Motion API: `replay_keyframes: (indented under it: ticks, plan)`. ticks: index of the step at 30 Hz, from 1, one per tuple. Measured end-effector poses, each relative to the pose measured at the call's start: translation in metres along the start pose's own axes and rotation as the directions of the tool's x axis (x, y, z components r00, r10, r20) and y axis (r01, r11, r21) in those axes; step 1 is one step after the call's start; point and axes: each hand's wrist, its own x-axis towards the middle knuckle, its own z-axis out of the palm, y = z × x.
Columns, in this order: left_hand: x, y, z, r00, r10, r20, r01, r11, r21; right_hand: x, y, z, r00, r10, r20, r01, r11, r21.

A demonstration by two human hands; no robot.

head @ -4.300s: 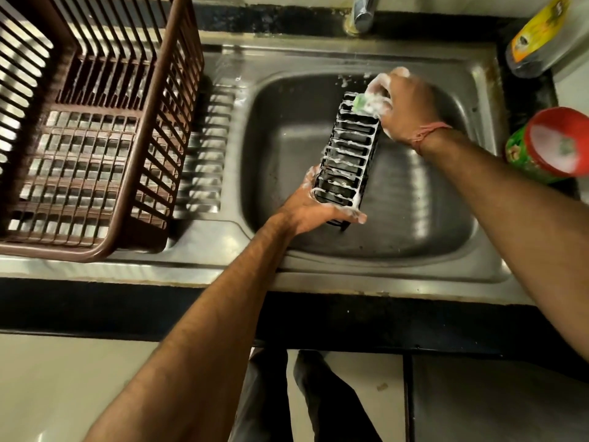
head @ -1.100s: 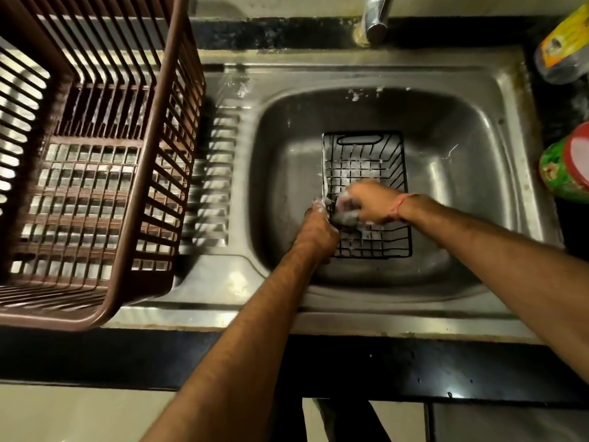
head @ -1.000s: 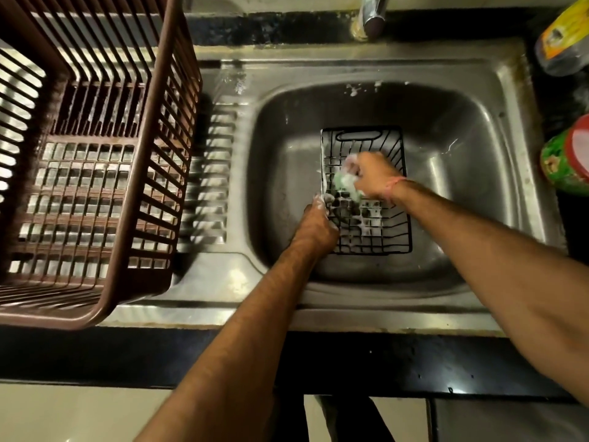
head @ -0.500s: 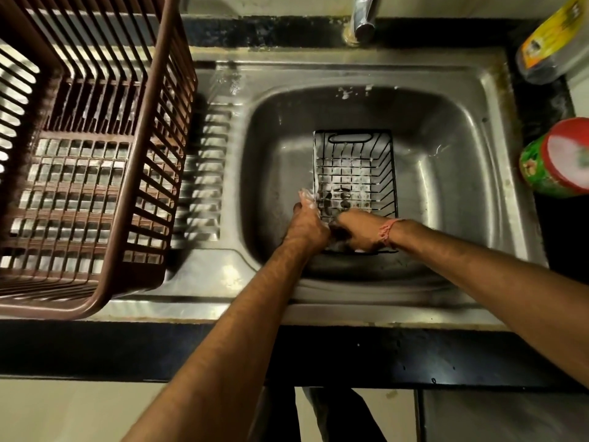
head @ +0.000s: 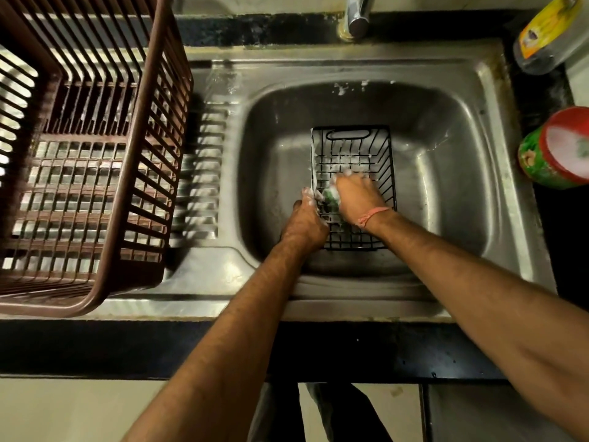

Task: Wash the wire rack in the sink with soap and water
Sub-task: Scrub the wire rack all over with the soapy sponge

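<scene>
Black wire rack [head: 353, 154], soapy, lay flat in the steel sink [head: 462, 173]; left hand [head: 306, 223] gripped its edge, right hand [head: 353, 196] clutched a green sponge [head: 330, 195].

The rack [head: 352, 161] is a black wire basket, lying flat and open side up on the bottom of the steel sink [head: 452, 193]. A handle slot marks its far end. White suds cling to its wires.
</scene>
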Motion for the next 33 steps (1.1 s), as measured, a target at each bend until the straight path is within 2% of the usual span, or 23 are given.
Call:
replay_keyframes:
  ticks: [3,6,9,12,14,16,18,21,22,25,28,30,33]
  plan:
    - [0.011,-0.01,0.007,0.999,0.019,-0.028,-0.02,1.0,-0.02,-0.012,-0.002,0.009,0.984,-0.15,0.096,0.139,0.984,0.113]
    - [0.014,-0.013,0.009,0.999,0.016,-0.05,-0.018,0.999,-0.027,-0.022,0.006,0.003,0.965,-0.165,0.206,0.126,0.974,0.186]
    - [-0.007,0.007,-0.003,1.0,-0.007,-0.016,0.007,1.0,0.002,-0.031,0.012,-0.006,0.886,-0.173,0.43,0.118,0.982,0.15]
    - [-0.012,0.013,-0.006,0.999,-0.03,-0.012,0.03,0.999,0.023,-0.026,0.019,-0.019,0.812,-0.117,0.571,0.128,0.992,0.021]
    - [-0.01,0.011,-0.005,0.999,-0.038,-0.016,0.039,0.999,0.032,-0.019,0.023,-0.025,0.83,-0.067,0.554,0.109,0.993,-0.043]
    - [-0.01,0.011,-0.005,0.999,-0.041,-0.018,0.042,0.998,0.037,-0.019,0.018,-0.025,0.912,-0.062,0.404,0.086,0.995,-0.042]
    - [-0.013,0.012,-0.007,0.999,-0.029,-0.028,0.03,0.998,0.05,-0.025,0.008,-0.017,0.944,-0.077,0.321,0.075,0.997,0.017]
    - [-0.015,0.014,-0.015,0.995,-0.03,-0.093,0.032,0.999,0.028,-0.035,-0.002,-0.006,0.869,-0.122,0.479,0.082,0.991,0.104]
    - [-0.015,0.015,-0.017,0.994,-0.041,-0.106,0.04,0.999,-0.012,-0.038,-0.001,-0.006,0.855,-0.133,0.502,0.087,0.99,0.113]
    - [-0.011,0.013,-0.015,0.993,-0.08,-0.088,0.061,0.979,-0.195,-0.047,0.009,-0.019,0.871,-0.164,0.463,0.117,0.985,0.129]
    - [-0.016,0.019,-0.014,0.99,-0.138,-0.009,0.115,0.857,-0.502,-0.059,0.022,-0.028,0.886,-0.185,0.424,0.169,0.983,0.075]
    - [-0.024,0.027,-0.016,0.99,-0.122,0.066,0.137,0.789,-0.599,-0.065,0.028,-0.026,0.906,-0.178,0.383,0.187,0.982,0.014]
    - [-0.03,0.029,-0.018,0.996,-0.026,0.086,0.076,0.748,-0.659,-0.071,0.035,-0.022,0.939,-0.154,0.309,0.181,0.982,-0.061]
